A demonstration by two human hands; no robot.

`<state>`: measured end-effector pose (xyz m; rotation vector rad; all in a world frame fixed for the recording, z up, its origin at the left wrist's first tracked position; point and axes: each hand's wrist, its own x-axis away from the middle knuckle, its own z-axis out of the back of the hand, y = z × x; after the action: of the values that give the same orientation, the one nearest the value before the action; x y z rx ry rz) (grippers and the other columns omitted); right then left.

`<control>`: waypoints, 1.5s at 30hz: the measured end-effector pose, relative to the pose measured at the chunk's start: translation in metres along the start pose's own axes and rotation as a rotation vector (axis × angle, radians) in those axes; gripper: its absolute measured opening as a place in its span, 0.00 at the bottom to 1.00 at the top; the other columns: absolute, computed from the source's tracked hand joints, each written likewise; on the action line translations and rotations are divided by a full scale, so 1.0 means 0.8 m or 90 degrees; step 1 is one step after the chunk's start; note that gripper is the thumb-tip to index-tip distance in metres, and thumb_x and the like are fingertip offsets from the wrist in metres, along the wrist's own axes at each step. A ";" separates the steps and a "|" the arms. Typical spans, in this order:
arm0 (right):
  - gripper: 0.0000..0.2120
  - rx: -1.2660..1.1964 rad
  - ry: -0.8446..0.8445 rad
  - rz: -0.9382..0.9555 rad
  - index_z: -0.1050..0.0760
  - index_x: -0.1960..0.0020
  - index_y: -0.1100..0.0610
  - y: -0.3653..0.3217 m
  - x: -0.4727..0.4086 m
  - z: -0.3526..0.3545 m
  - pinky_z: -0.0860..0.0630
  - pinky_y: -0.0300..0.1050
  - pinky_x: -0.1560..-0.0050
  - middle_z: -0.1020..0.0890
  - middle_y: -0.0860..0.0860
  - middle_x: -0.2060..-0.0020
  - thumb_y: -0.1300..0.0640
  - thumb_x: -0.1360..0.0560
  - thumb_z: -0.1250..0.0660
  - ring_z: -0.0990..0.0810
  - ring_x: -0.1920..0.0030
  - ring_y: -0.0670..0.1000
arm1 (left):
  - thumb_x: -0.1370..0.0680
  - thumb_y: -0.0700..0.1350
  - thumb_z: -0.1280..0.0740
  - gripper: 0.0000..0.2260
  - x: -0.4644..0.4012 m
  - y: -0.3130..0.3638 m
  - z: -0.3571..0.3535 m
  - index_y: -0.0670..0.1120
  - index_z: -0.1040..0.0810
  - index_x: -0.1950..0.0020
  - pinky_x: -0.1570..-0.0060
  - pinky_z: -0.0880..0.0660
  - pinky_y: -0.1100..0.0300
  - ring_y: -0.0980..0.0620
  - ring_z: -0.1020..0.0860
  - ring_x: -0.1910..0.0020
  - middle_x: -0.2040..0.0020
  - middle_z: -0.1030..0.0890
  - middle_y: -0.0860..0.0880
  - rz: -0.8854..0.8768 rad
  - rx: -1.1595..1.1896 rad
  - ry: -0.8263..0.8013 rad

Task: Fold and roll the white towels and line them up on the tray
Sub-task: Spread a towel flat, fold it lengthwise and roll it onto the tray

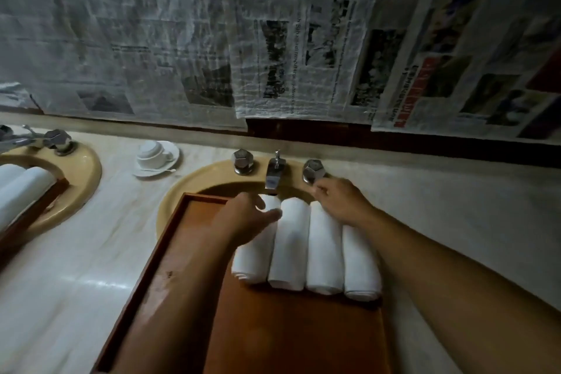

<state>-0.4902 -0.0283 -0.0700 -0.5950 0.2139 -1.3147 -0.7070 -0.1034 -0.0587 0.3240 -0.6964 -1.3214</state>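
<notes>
Several rolled white towels lie side by side on a brown wooden tray (170, 252) set over a yellow basin. My left hand (246, 218) grips the far end of the leftmost roll (253, 261), thumb curled over its top. Beside it lie a second roll (288, 246), a third roll (323, 255) and the rightmost roll (361, 267). My right hand (340, 203) rests over the far ends of the two right rolls, fingers loosely curled, next to the right tap handle; I cannot make out whether it holds anything.
A faucet (273, 173) with two chrome handles stands behind the tray on the yellow basin (188, 188). An upturned cup on a saucer (154, 156) sits on the marble counter. A second basin (82, 173) at left holds another tray with rolled towels (21, 188). Newspaper covers the wall.
</notes>
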 end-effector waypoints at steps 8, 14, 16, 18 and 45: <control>0.14 0.032 0.049 -0.151 0.20 0.46 0.56 0.205 0.104 0.130 0.20 0.54 0.47 0.17 0.54 0.52 0.47 0.21 0.37 0.20 0.54 0.53 | 0.22 0.57 0.30 0.19 -0.039 0.224 -0.129 0.45 0.20 0.40 0.50 0.20 0.53 0.49 0.19 0.53 0.46 0.17 0.45 -0.264 -0.129 -0.135; 0.14 0.034 0.087 -0.292 0.20 0.46 0.56 0.399 0.195 0.209 0.20 0.51 0.48 0.17 0.54 0.51 0.47 0.21 0.36 0.19 0.53 0.54 | 0.23 0.61 0.32 0.18 -0.044 0.389 -0.280 0.50 0.21 0.40 0.42 0.23 0.49 0.50 0.21 0.47 0.44 0.18 0.48 -0.356 -0.235 -0.233; 0.14 0.042 0.096 -0.326 0.20 0.45 0.56 0.466 0.217 0.233 0.21 0.50 0.47 0.18 0.53 0.50 0.47 0.21 0.37 0.19 0.52 0.54 | 0.23 0.61 0.32 0.18 -0.042 0.441 -0.334 0.51 0.21 0.40 0.41 0.24 0.49 0.50 0.22 0.44 0.45 0.19 0.50 -0.380 -0.260 -0.246; 0.13 0.057 0.110 -0.349 0.21 0.46 0.56 0.532 0.234 0.253 0.22 0.47 0.48 0.18 0.53 0.49 0.48 0.21 0.38 0.20 0.51 0.55 | 0.22 0.61 0.33 0.18 -0.042 0.490 -0.387 0.51 0.21 0.40 0.40 0.24 0.49 0.50 0.23 0.42 0.44 0.19 0.50 -0.395 -0.275 -0.253; 0.20 0.141 0.239 -0.370 0.30 0.34 0.56 0.804 0.157 0.334 0.27 0.46 0.53 0.22 0.54 0.44 0.46 0.22 0.37 0.21 0.46 0.55 | 0.22 0.58 0.33 0.14 -0.094 0.652 -0.598 0.51 0.19 0.43 0.41 0.23 0.52 0.53 0.21 0.45 0.44 0.19 0.51 -0.276 -0.217 -0.291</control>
<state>0.2105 0.0135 -0.1613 -0.2166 0.2046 -1.9846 -0.0094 0.0148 -0.1353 -0.1204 -0.7869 -1.9287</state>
